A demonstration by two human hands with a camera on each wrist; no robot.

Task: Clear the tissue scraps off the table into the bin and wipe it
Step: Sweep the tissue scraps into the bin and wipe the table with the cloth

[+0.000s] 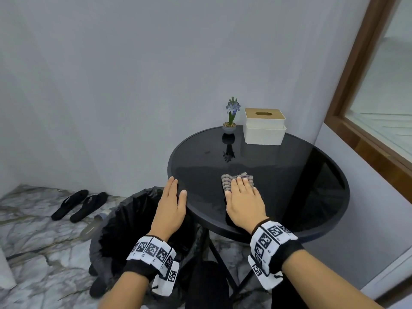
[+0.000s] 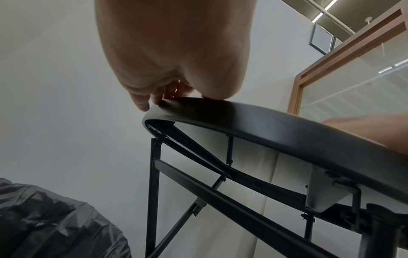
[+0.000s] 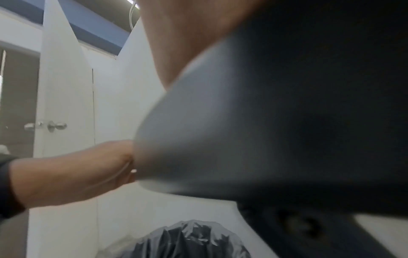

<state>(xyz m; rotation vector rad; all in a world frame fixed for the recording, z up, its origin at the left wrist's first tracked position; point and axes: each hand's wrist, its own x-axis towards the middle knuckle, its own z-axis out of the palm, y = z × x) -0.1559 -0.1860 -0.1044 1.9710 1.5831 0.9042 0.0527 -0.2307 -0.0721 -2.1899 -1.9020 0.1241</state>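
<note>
A round black glass table [image 1: 301,179] stands in the corner. My right hand [image 1: 242,197] lies flat on a grey knitted cloth [image 1: 236,179] near the table's front middle, fingers straight and pressing it down. My left hand [image 1: 172,197] rests with straight fingers against the table's left rim [image 2: 220,108], above a bin lined with a black bag [image 1: 133,219]. The left wrist view shows the fingers [image 2: 141,103] touching the rim's edge. No tissue scraps show on the tabletop. The right wrist view is mostly filled by the blurred table edge [image 3: 243,122].
A small potted flower [image 1: 230,117] and a white tissue box with a wooden lid [image 1: 264,128] stand at the table's back. Black slippers [image 1: 78,205] lie on the marble floor at left. A wood-framed window [image 1: 367,108] is at right. The table's black legs [image 2: 154,192] run beside the bin.
</note>
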